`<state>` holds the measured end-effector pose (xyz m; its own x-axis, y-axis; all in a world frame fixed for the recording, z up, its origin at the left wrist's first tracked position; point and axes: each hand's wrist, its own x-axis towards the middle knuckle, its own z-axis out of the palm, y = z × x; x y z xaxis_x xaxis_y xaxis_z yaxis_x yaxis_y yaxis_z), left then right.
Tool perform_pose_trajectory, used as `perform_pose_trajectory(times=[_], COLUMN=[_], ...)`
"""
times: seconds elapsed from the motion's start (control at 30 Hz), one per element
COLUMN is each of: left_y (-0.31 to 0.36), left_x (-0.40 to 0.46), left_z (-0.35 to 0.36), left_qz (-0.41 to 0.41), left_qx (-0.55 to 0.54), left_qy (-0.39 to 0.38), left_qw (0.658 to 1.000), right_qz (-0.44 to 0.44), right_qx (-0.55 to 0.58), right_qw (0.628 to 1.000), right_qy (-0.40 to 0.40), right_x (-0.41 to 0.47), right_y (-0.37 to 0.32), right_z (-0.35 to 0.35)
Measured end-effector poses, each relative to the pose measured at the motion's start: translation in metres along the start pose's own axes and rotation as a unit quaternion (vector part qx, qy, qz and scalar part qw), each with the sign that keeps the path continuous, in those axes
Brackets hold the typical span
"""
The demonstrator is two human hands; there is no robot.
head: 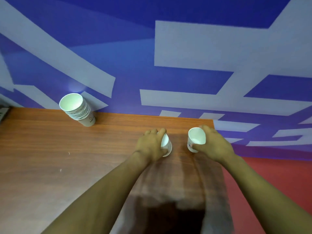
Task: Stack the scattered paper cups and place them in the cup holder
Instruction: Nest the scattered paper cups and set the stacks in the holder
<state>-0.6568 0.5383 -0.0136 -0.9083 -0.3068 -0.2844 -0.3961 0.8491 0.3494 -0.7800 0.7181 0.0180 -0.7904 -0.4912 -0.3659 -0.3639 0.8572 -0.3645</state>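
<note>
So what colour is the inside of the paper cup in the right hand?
White inside, seen in the head view: the paper cup gripped by the right hand.

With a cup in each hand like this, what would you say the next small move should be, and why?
Probably bring the two together: lower the right hand's cup into the left hand's cup. Each hand already grips one upright, open-mouthed cup near the table's right edge, so nesting them frees a hand. The pair can then join the stack by the wall.

Two hands (150,144) (214,146), two single cups (166,146) (195,139), one cup stack (77,108), one table (67,157)
</note>
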Motion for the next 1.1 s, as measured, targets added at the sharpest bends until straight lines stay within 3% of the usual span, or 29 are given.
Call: perform_pose_trajectory(times=[0.27, 0.47, 0.6, 0.8, 1.1], left_y=[-0.039, -0.094, -0.141, -0.239, -0.340], left_x=[-0.105, -0.170, -0.194, -0.235, -0.292], left_z=[-0.038, -0.043, -0.047, -0.071, -0.113], left_qz=[-0.031, -0.061, -0.037, -0.004, 0.001], left_qx=[-0.185, -0.158, -0.145, -0.238, -0.279], left_qy=[0.086, 0.081, 0.054, 0.029, 0.103], left_qw=[0.979, 0.982, 0.987, 0.971, 0.955], right_qz=[-0.072, -0.089, -0.072, -0.050, -0.101], right_qx=[-0.007, -0.016, -0.017, -0.029, 0.007], right_qw=[0.997, 0.996, 0.997, 0.998, 0.995], right_qy=[0.002, 0.006, 0.023, 0.026, 0.008], right_x=[-0.069, -0.115, -0.144, -0.169, -0.196], right_y=[-0.070, -0.126, -0.161, -0.261, -0.374], right_z=[0.014, 0.036, 0.053, 0.096, 0.159])
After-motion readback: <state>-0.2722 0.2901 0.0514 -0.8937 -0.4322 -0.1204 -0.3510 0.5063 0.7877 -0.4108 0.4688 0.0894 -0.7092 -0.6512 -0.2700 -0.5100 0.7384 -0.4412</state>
